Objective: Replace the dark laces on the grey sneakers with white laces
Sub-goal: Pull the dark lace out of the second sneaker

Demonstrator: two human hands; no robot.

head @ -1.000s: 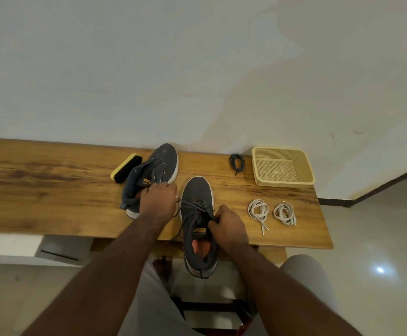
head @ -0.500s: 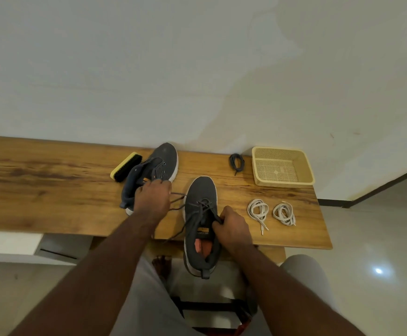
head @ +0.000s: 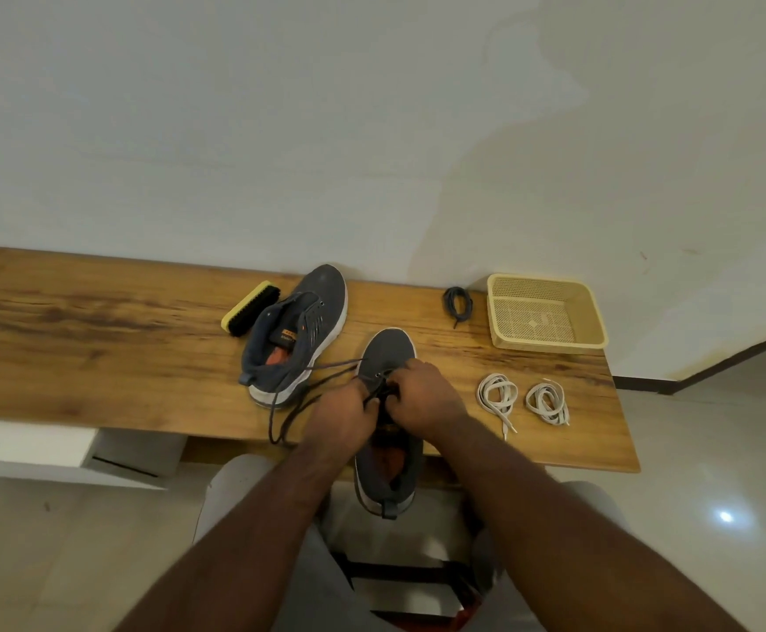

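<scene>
Head view, looking down: both sets of fingers meet over the eyelets of the near sneaker [head: 388, 353], low in the middle of the frame. The left hand [head: 340, 415] has its fingers curled round the dark lace [head: 299, 396], and the right hand [head: 424, 396] pinches the same lace just beside it, where it crosses the tongue. The fingertips themselves are tucked under the knuckles, so exactly which eyelet they are working I cannot tell.

From the hands the lace trails left in two long slack strands that loop down over the front edge of the table [head: 98, 358]. It looks mostly pulled free, with only the lower eyelets still threaded.

I would call the job roughly a third done. The other sneaker [head: 299, 330], lying tipped on its side up and left of the hands, shows bare eyelets, and a coiled dark lace [head: 457, 303] sits further up, just left of the basket [head: 547, 312]. What remains is finishing this lace, then threading both white laces [head: 497, 394], which lie untouched in two loose bundles right of the hands.

The sneakers are grey knit fabric with pale rubber soles and orange insoles. White laces are flat and soft; the dark ones are thin and round. Table is glossy streaked wood; the basket is beige perforated plastic, rectangular. A yellow-backed brush [head: 250, 308] with black bristles rests left of the far sneaker.
</scene>
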